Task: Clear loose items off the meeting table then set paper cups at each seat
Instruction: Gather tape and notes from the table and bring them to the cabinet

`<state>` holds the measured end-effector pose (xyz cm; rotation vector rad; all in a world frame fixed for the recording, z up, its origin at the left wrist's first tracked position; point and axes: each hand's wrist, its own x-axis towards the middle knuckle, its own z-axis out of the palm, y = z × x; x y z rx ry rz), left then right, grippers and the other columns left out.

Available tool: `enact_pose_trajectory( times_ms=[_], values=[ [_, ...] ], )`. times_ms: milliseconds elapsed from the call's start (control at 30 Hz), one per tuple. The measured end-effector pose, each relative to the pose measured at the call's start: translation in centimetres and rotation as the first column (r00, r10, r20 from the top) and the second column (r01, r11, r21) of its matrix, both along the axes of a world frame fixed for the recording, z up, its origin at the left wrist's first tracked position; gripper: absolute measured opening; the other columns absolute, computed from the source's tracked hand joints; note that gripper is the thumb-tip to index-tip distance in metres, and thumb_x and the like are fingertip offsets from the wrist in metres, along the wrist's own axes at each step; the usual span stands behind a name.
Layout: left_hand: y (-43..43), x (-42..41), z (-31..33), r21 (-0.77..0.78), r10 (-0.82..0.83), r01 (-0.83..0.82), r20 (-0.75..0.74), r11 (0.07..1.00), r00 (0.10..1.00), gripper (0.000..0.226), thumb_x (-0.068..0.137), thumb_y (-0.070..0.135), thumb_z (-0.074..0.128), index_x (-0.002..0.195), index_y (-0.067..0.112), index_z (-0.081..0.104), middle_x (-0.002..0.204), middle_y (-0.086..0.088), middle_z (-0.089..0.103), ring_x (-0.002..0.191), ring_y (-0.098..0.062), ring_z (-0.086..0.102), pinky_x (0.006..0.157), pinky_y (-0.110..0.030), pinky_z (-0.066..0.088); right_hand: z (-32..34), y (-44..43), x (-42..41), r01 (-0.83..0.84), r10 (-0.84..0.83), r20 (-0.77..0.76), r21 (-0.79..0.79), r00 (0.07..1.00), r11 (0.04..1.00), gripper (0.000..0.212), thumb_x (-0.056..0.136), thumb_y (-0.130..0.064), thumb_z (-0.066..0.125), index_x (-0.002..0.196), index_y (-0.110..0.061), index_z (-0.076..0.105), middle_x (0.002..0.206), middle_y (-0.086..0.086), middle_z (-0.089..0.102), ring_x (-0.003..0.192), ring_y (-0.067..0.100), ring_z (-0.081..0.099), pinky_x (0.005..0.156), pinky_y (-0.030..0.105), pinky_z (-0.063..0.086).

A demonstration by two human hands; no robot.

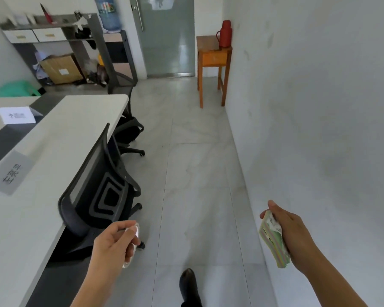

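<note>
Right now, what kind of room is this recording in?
Most likely a small office meeting room: a long white table with name cards, mesh office chairs tucked under it, and a water dispenser bottle by the door.

We see two bare arms with no sleeves on them. The left hand and the right hand wear no gloves, rings or watch. Low down, one black shoe shows, with a dark trouser leg above it.
</note>
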<state>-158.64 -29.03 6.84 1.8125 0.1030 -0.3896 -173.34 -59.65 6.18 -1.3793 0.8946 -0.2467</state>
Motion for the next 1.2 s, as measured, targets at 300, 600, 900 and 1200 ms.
enact_pose_trajectory(
  times_ms=[300, 600, 900, 1200],
  values=[
    [-13.8, 22.4, 3.3, 0.011, -0.169, 0.169, 0.063, 0.986, 0.984, 0.011, 0.093, 0.007, 0.057, 0.096, 0.011, 0.067, 0.057, -0.003, 0.065, 0.044, -0.011, 0.047, 0.05, -0.027, 0.04, 1.7, -9.7, 17.5, 0.075, -0.075, -0.01, -0.011, 0.997, 0.997, 0.054, 0.094, -0.041, 0.051, 0.082, 0.01, 0.062, 0.055, 0.007, 0.054, 0.045, 0.013, 0.053, 0.052, 0.023, 0.044],
    [-27.6, 38.4, 1.7, 0.044, -0.24, 0.24, 0.007, 0.97, 0.971, 0.01, 0.093, 0.008, 0.057, 0.097, 0.011, 0.066, 0.056, -0.004, 0.066, 0.039, -0.008, 0.047, 0.044, -0.018, 0.042, 0.1, -23.1, 32.7, 0.056, -0.056, -0.073, -0.008, 0.996, 0.998, 0.05, 0.094, -0.041, 0.051, 0.082, 0.005, 0.066, 0.052, 0.003, 0.055, 0.045, 0.012, 0.054, 0.056, 0.026, 0.043],
    [-39.7, 54.0, 3.7, -0.024, -0.087, 0.087, 0.017, 0.996, 0.996, 0.01, 0.092, 0.005, 0.058, 0.096, 0.006, 0.067, 0.059, -0.007, 0.065, 0.045, -0.013, 0.049, 0.05, -0.029, 0.04, 2.2, -38.6, 54.9, -0.139, 0.134, -0.067, -0.085, 0.989, 0.987, 0.047, 0.092, -0.044, 0.053, 0.077, -0.002, 0.069, 0.057, 0.005, 0.06, 0.049, 0.012, 0.056, 0.06, 0.027, 0.045],
    [-43.0, 71.4, -0.1, -0.039, 0.101, -0.102, -0.045, 0.994, 0.994, 0.01, 0.091, 0.001, 0.057, 0.097, 0.0, 0.066, 0.058, -0.009, 0.062, 0.045, -0.018, 0.047, 0.045, -0.027, 0.039, 0.7, -44.7, 77.0, -0.303, 0.298, -0.075, -0.08, 0.952, 0.949, 0.047, 0.09, -0.046, 0.054, 0.078, -0.003, 0.07, 0.056, 0.002, 0.06, 0.05, 0.012, 0.057, 0.063, 0.028, 0.046]
  ],
)
